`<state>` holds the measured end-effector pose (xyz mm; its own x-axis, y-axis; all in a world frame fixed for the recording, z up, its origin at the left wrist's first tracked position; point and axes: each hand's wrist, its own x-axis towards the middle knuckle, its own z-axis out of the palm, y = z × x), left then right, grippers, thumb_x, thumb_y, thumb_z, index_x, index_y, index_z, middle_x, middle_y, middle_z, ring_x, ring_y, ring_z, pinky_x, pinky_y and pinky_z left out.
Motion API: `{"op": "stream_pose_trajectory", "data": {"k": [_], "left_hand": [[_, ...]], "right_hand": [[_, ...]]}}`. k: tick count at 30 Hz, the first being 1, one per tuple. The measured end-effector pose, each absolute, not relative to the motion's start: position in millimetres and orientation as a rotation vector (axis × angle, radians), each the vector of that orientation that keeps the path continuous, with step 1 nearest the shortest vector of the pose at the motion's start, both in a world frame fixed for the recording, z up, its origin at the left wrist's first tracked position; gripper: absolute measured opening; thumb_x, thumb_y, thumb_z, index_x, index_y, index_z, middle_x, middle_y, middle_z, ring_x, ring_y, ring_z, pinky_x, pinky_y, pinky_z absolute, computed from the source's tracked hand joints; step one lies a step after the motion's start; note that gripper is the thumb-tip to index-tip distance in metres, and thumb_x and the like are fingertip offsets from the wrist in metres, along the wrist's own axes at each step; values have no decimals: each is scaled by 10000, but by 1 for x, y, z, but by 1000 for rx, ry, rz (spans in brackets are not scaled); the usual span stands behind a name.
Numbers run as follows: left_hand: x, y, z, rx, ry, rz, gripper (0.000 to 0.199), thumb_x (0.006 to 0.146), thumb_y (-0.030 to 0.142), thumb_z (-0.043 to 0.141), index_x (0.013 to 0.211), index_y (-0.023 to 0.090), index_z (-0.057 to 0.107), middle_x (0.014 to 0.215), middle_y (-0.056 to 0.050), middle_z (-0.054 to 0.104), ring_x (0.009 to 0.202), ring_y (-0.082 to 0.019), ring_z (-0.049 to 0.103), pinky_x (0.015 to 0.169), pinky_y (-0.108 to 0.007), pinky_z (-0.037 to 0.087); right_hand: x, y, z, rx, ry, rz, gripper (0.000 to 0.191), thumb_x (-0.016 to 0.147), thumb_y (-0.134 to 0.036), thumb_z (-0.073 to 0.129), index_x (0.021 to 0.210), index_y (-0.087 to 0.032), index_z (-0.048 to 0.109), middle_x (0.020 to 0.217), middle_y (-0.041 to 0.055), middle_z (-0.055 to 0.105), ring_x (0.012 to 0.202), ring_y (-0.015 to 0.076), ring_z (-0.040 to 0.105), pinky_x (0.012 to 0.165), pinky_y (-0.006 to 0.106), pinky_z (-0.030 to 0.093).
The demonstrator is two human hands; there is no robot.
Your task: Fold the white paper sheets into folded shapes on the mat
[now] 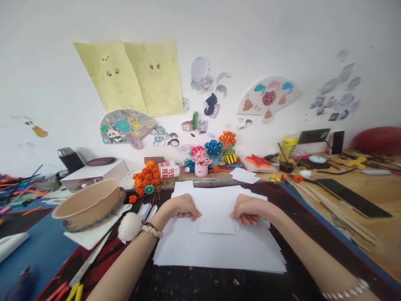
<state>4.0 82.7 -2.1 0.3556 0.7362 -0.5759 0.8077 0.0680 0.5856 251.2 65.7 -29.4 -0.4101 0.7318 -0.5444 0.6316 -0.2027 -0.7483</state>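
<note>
A small white sheet of paper (216, 221) lies in front of me between my hands. My left hand (184, 206) pinches its left edge with thumb and curled fingers. At the opposite edge my right hand (250, 210) grips the paper the same way, fingers bent under the palm. Beneath both hands is an uneven stack of larger white paper (219, 255), its corners fanned out. A fluffy white ball (130, 226) sits beside my left wrist.
Scissors (89, 261) lie at the lower left, near a round tan basket (87, 200). Pipe-cleaner flowers (147, 177) and small flower pots (201, 169) line the back. Thin wooden sticks (338, 213) and a dark flat device (352, 196) lie at right.
</note>
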Motion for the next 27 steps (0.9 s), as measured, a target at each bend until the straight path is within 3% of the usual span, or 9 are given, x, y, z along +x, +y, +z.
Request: {"op": "stream_pose_trajectory", "data": {"k": [8,14,23,27], "left_hand": [[22,86,0,1693,1379,-117,210,588,304,679,482,137,609,319,69,368,309,-52,252,353,-216,143],[48,88,-2,1747,1349,-104,132,528,154,656,426,146,573,299,72,363,313,-55,273,354,-208,172],[25,76,-2,1854,1382,11,233,692,279,596,505,141,601,360,52,438,333,-68,341,361,-208,253],[14,74,-3,1864,1281,16,272,720,365,618,566,141,635,449,27,553,353,-63,390,363,-194,296]], "right_hand": [[248,66,-27,-1676,-1916,1678,293,664,-110,527,373,-141,531,261,-20,482,197,56,398,225,134,211],[250,69,-31,-1677,-1918,1684,279,667,-134,556,389,-141,543,272,-16,496,200,63,404,226,144,222],[248,66,-34,-1542,-1892,1539,298,736,-203,585,444,-152,552,344,-19,549,258,61,458,267,147,272],[222,64,-35,-1484,-1912,1435,293,735,-226,616,456,-157,558,395,-20,583,293,64,486,290,156,304]]}}
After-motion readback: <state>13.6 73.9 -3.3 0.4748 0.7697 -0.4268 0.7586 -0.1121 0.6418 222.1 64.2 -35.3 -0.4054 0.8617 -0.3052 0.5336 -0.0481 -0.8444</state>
